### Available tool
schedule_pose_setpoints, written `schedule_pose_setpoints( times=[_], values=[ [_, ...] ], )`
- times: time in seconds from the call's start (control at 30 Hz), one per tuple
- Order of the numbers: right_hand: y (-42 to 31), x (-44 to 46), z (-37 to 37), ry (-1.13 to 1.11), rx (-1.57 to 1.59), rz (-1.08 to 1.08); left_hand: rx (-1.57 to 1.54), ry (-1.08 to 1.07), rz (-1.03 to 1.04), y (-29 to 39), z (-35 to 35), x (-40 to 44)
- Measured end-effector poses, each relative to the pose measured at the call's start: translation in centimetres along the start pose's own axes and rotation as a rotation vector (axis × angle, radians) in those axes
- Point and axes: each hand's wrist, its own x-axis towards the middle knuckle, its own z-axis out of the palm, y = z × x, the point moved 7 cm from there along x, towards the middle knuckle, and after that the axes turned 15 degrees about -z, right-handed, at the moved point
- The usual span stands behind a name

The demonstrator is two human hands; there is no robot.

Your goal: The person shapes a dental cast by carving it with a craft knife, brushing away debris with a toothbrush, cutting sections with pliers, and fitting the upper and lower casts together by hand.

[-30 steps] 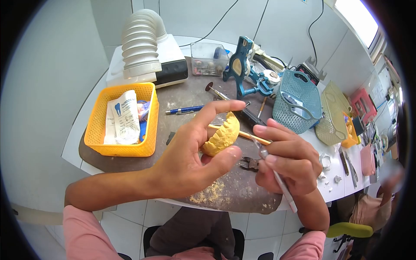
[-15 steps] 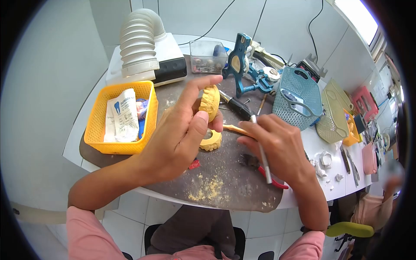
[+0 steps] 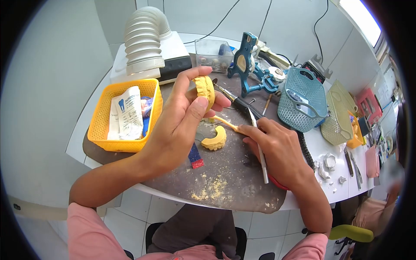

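My left hand (image 3: 177,119) holds a yellow dental cast (image 3: 205,90) on its side between fingers and thumb, above the brown mat. My right hand (image 3: 279,149) is closed around a thin silver carving tool (image 3: 261,158); its blade points up and its handle down. A yellow toothbrush-like brush (image 3: 226,123) reaches from beside my right fingers toward the cast, its handle end hidden by the hand. Below my left hand, a second yellow arch-shaped cast (image 3: 215,139) lies on the mat. Red-handled pliers (image 3: 278,183) are mostly hidden under my right hand.
A yellow basket (image 3: 96,123) stands left, near a white hose unit (image 3: 175,45). Behind are a clear box (image 3: 212,54) and blue articulator (image 3: 242,65). Blue (image 3: 301,108) and green baskets (image 3: 336,117) stand right. Yellow shavings (image 3: 212,190) lie in front. Another person (image 3: 372,212) sits far right.
The cast in my left hand has turned on its side and moved left and up, uncovering the second cast. My right hand has lowered and turned palm down, now at the brush with the tool still held.
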Motion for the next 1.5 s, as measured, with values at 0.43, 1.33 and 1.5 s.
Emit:
schedule_pose_setpoints(
  times=[0.43, 1.33, 1.5],
  values=[
    [1.6, -0.4, -2.2, 0.303, 0.155, 0.173, -0.035, 0.009, -0.021, 0.0, -0.3, 0.0],
    [1.3, -0.3, -3.6, 0.289, 0.273, -0.009, 0.016, -0.105, -0.110, -0.5, 0.6, 0.1],
    [2.3, -0.8, -4.2, 0.419, 0.139, 0.091, 0.095, -0.047, -0.109, -0.7, 0.1, 0.4]
  ],
)
